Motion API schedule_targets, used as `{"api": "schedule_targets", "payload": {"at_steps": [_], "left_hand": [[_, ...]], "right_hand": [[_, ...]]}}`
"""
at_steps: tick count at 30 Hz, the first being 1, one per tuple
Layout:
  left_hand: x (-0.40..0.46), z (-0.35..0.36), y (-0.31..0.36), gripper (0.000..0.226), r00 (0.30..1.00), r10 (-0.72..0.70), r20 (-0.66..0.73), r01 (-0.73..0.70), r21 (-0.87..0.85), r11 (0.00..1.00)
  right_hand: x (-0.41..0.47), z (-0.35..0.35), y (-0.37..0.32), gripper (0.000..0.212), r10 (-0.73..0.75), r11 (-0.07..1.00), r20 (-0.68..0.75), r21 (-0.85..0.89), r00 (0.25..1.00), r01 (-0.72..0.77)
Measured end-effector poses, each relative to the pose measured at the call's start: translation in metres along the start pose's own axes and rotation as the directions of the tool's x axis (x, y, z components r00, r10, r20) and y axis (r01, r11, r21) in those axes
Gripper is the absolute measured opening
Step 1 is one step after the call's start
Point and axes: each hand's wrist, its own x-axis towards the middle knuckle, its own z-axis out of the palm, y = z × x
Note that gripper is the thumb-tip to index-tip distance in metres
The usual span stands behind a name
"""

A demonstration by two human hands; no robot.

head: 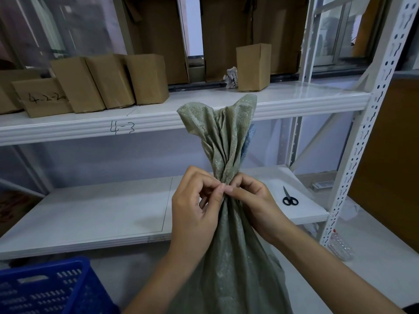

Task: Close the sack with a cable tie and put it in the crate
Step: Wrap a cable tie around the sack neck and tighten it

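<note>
A grey-green woven sack point(229, 264) stands upright in front of me, its top gathered into a narrow neck that fans out above. My left hand point(195, 207) and my right hand point(254, 200) meet at the neck. Both pinch with curled fingers at the front of it. The cable tie itself is hidden by my fingers. A blue plastic crate point(45, 288) sits at the bottom left, below and left of the sack.
White metal shelving point(294, 105) stands behind the sack. Several cardboard boxes point(108, 82) line the upper shelf. Black scissors point(289, 197) lie on the lower shelf to the right of my hands. A clear plastic bottle point(340, 245) lies on the floor by the shelf post.
</note>
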Motion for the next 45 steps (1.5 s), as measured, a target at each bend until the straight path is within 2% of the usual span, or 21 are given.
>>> {"api": "schedule_targets", "payload": {"at_steps": [6,8,12,16,18,20,22,24,26,28,32,35,37,39,42,45], "left_hand": [[0.003,-0.001,0.009,0.012,1.000,0.014,-0.025,-0.015,-0.040,0.999],[0.003,-0.002,0.012,0.010,0.999,0.012,-0.036,-0.013,-0.043,0.999],[0.003,-0.003,0.019,0.010,0.999,0.022,-0.026,-0.023,-0.055,0.998],[0.005,-0.004,0.012,0.008,0.992,0.029,0.125,-0.017,-0.091,0.996],[0.005,-0.005,0.004,0.023,0.984,0.005,0.177,0.012,-0.091,0.996],[0.001,-0.004,-0.007,0.047,0.980,-0.087,0.177,0.089,-0.003,0.996],[-0.005,-0.002,-0.019,0.070,0.936,-0.288,0.202,0.278,0.077,0.958],[-0.008,0.001,-0.028,0.081,0.815,-0.467,0.344,0.473,0.074,0.878],[-0.010,0.006,-0.036,0.078,0.724,-0.505,0.470,0.572,-0.001,0.820],[-0.011,0.010,-0.036,0.065,0.730,-0.480,0.487,0.542,0.016,0.841],[-0.013,0.019,-0.029,0.027,0.777,-0.474,0.415,0.499,0.052,0.865],[-0.009,0.021,-0.034,0.020,0.806,-0.505,0.310,0.517,0.048,0.855],[-0.005,0.020,-0.038,0.015,0.816,-0.519,0.253,0.513,0.095,0.853],[-0.004,0.021,-0.040,0.019,0.825,-0.517,0.227,0.495,0.149,0.856],[-0.006,0.026,-0.040,0.026,0.832,-0.506,0.227,0.471,0.193,0.861],[-0.005,0.029,-0.039,0.031,0.836,-0.495,0.235,0.443,0.241,0.864]], "right_hand": [[0.002,-0.002,0.002,0.040,0.032,0.999,0.034,-0.033,0.999,-0.031],[0.002,-0.003,0.000,0.036,0.051,0.999,0.060,-0.007,0.997,-0.051],[0.001,-0.004,-0.003,0.014,0.047,0.998,0.068,0.034,0.997,-0.049],[0.000,-0.004,-0.005,0.013,0.040,0.995,0.076,0.088,0.996,-0.047],[0.000,-0.005,-0.008,0.014,0.048,0.996,0.063,0.074,0.997,-0.053],[-0.001,-0.006,-0.010,0.019,0.073,0.991,0.071,0.108,0.995,-0.080],[0.000,-0.006,-0.009,0.018,0.084,0.986,0.081,0.136,0.993,-0.095],[0.000,-0.006,-0.009,0.018,0.082,0.987,0.071,0.129,0.994,-0.090],[0.000,-0.005,-0.008,0.016,0.082,0.989,0.079,0.118,0.994,-0.091],[0.000,-0.005,-0.006,0.013,0.072,0.996,0.090,0.050,0.993,-0.077],[-0.001,-0.006,-0.004,0.015,0.034,0.974,0.090,-0.225,0.995,-0.013],[0.001,-0.007,-0.007,0.021,-0.016,0.893,0.033,-0.448,0.999,0.029],[0.001,-0.006,-0.014,0.028,-0.078,0.868,-0.057,-0.495,0.995,0.040],[-0.003,-0.002,-0.029,0.037,-0.174,0.850,-0.067,-0.513,0.982,0.116],[-0.011,0.005,-0.050,0.042,-0.228,0.728,0.102,-0.642,0.968,0.239],[-0.012,0.009,-0.048,0.034,-0.207,0.481,0.217,-0.826,0.954,0.293]]}}
